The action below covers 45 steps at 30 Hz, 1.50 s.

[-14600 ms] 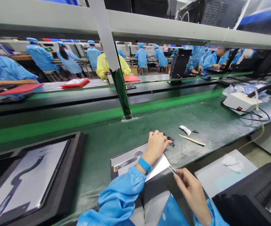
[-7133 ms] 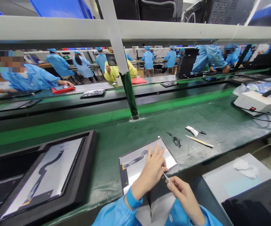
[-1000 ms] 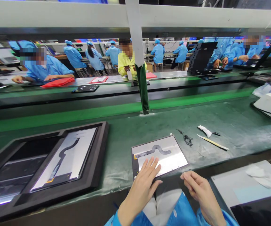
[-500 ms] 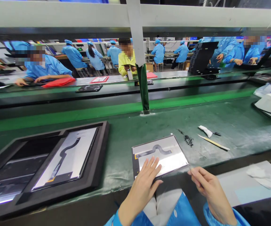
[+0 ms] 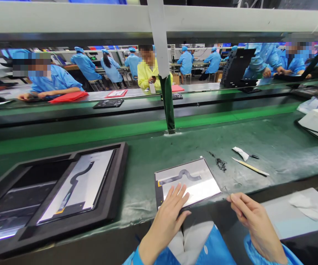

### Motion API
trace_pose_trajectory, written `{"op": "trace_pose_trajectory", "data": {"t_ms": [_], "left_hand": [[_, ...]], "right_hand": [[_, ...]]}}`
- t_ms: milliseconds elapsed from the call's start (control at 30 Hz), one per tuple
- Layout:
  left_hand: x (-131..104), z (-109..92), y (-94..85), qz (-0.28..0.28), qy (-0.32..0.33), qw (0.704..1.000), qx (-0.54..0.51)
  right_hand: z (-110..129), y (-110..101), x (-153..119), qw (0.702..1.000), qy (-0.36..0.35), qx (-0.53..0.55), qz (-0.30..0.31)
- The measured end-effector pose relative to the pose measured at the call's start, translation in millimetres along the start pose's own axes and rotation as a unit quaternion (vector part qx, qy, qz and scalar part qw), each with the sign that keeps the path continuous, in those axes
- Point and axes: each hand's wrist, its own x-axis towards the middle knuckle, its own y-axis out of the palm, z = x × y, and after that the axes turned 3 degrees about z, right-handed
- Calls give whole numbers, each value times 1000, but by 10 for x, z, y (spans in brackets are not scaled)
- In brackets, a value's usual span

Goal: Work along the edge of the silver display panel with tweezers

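A flat display panel (image 5: 203, 184) with a wavy grey flex cable (image 5: 184, 173) lies on the green bench near its front edge. My left hand (image 5: 171, 208) rests with spread fingers on the panel's lower left part. Right of the panel's lower right corner, my right hand (image 5: 248, 209) is closed in a pinch, apart from the panel. Something thin and dark seems to stick out from its fingertips, too fine to make out. Black scraps (image 5: 221, 164) lie beyond the panel's right side.
A black foam tray (image 5: 124, 162) holding a similar panel stands left. A yellow-white knife-like tool (image 5: 250, 167) and a white wrapped piece (image 5: 241, 153) lie right. A post (image 5: 168, 106) rises behind. People in blue work beyond the conveyor, where a black pad (image 5: 108, 103) lies.
My right hand has moved right, away from the panel's corner, still pinched. My left hand has stayed on the panel. The black pad beyond has shifted slightly right.
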Motion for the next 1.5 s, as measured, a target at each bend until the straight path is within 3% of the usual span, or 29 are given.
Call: {"op": "trace_pose_trajectory", "data": {"t_ms": [267, 467, 600, 767, 967, 1267, 1500], "left_hand": [[14, -25, -42, 9, -6, 1000, 5], [211, -181, -62, -8, -12, 999, -29], [336, -214, -13, -6, -13, 997, -72], [315, -187, 21, -9, -41, 995, -89], [260, -158, 22, 3, -40, 995, -96], [266, -136, 6, 20, -62, 994, -93], [284, -137, -24, 33, -84, 989, -118]], "right_hand": [[-40, -1, -25, 1000, -12, -11, 7], [-113, 172, -155, 996, -37, -25, 72], [-117, 296, -69, 991, -60, -22, 119], [-318, 362, 104, 993, -98, -29, 65], [-644, 410, -34, 961, -177, -200, 73], [-707, 411, -94, 946, -218, -239, 40], [-847, 382, -149, 901, -317, -293, 37]]}}
